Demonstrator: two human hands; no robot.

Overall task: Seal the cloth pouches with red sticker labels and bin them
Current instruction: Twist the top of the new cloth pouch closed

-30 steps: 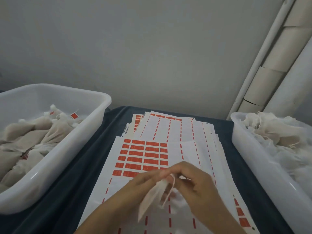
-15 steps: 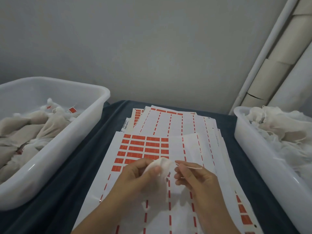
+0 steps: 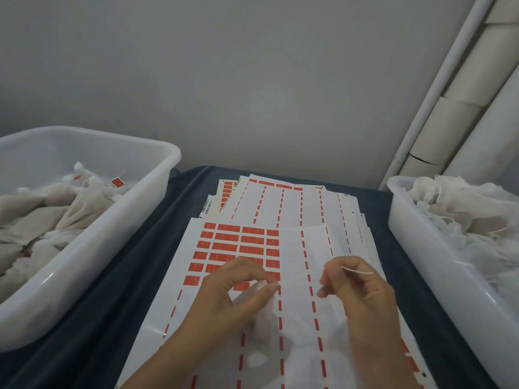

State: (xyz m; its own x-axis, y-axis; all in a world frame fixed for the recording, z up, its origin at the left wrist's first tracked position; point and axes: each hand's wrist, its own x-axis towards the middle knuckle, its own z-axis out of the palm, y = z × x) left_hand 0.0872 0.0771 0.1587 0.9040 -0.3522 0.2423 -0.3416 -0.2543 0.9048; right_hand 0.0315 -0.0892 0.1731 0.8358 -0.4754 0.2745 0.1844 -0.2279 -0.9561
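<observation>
A small white cloth pouch (image 3: 264, 313) hangs under my left hand (image 3: 233, 293), which pinches its top between thumb and fingertips. My right hand (image 3: 356, 287) pinches the pouch's thin white drawstring (image 3: 358, 271), pulled taut to the right. Both hands hover over the sticker sheets (image 3: 252, 248), where several red sticker labels (image 3: 238, 242) remain in a block at the upper left of the top sheet.
A white bin (image 3: 92, 228) on the left holds pouches with red labels. A second white bin (image 3: 421, 259) on the right holds loose white pouches. Dark blue cloth (image 3: 134, 279) covers the table. Cardboard tubes (image 3: 460, 108) lean against the wall at the right.
My hands have moved apart: the right hand drew the drawstring out to the right while the left hand kept hold of the pouch's top.
</observation>
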